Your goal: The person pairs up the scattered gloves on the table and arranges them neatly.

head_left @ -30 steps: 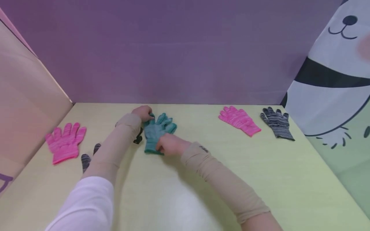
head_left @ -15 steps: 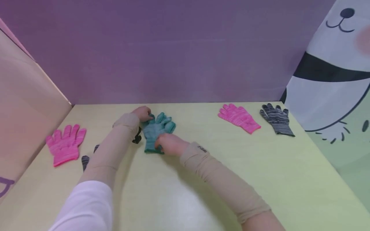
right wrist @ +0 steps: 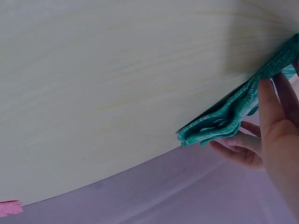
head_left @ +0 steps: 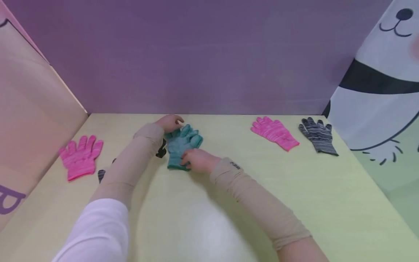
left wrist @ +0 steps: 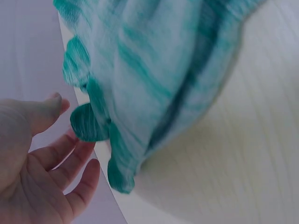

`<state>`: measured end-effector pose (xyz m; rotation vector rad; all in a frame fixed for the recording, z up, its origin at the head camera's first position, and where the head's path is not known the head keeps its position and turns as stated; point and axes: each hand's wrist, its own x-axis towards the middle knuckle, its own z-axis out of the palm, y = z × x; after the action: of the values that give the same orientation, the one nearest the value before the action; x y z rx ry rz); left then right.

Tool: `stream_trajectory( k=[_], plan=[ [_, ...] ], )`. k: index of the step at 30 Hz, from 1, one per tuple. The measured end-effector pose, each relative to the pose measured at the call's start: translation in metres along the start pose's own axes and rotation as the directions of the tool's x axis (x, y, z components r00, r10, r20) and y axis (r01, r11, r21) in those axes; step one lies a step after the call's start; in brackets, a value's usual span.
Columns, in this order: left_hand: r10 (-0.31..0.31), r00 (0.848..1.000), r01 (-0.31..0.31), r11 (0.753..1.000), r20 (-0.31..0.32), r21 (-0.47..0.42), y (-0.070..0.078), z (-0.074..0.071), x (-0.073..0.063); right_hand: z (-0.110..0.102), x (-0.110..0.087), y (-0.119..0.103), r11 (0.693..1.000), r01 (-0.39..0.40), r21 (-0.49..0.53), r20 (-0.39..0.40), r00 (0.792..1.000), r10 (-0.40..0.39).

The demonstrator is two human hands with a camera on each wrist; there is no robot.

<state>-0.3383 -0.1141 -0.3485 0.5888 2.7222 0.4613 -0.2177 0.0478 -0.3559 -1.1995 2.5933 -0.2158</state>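
Observation:
A teal knitted glove point(head_left: 178, 145) lies near the table's far edge, cuff toward me. Beyond its fingertips is my left hand point(head_left: 169, 123); in the left wrist view that hand point(left wrist: 44, 158) has its thumb apart from loosely bent fingers, close beside the glove's finger ends point(left wrist: 88, 122), holding nothing. My right hand point(head_left: 199, 161) pinches the right side of the glove's cuff. The right wrist view has the right thumb and fingers point(right wrist: 271, 105) at the cuff point(right wrist: 224, 114), which stands up in folds, with the left hand point(right wrist: 243, 144) behind it.
A pink glove point(head_left: 81, 157) lies at the left. The grey striped glove point(head_left: 101, 175) near it is mostly hidden under my left forearm. Another pink glove point(head_left: 275, 133) and a grey striped glove point(head_left: 318, 135) lie at the back right. A purple wall point(head_left: 209, 65) rises behind the table.
My left hand has let go of the teal glove's finger and shifted slightly right, its fingers parting. The right hand stays at the cuff. The head view has shifted slightly.

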Motion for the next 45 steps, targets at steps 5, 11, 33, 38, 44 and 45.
stream_trajectory(
  k=[5, 11, 33, 38, 44, 45],
  plan=[
    [0.027, 0.999, -0.026, 0.999, 0.042, -0.026, 0.003, 0.006, 0.012, 0.003, -0.002, 0.003, 1.0, 0.025, -0.001, -0.013, 1.0, -0.025],
    [0.087, 0.996, -0.087, 0.994, -0.005, -0.064, -0.012, 0.018, 0.036, 0.005, -0.001, 0.007, 0.999, 0.044, -0.014, -0.025, 0.999, -0.044],
    [0.053, 0.98, -0.07, 0.994, -0.19, -0.086, -0.005, 0.016, 0.024, 0.002, 0.0, 0.007, 0.991, 0.131, -0.033, -0.044, 0.99, -0.133],
    [0.003, 0.983, -0.016, 0.997, -0.183, -0.072, -0.006, 0.013, 0.022, 0.002, 0.0, 0.005, 0.994, 0.103, -0.026, -0.037, 0.994, -0.104],
    [-0.011, 0.996, 0.009, 0.999, -0.086, -0.033, -0.006, 0.012, 0.025, 0.001, -0.002, 0.005, 0.995, 0.09, -0.034, -0.042, 0.995, -0.091],
    [-0.017, 0.997, 0.015, 0.999, -0.078, -0.031, -0.007, 0.012, 0.025, 0.001, -0.001, 0.006, 0.995, 0.09, -0.032, -0.042, 0.995, -0.091]
  ],
)
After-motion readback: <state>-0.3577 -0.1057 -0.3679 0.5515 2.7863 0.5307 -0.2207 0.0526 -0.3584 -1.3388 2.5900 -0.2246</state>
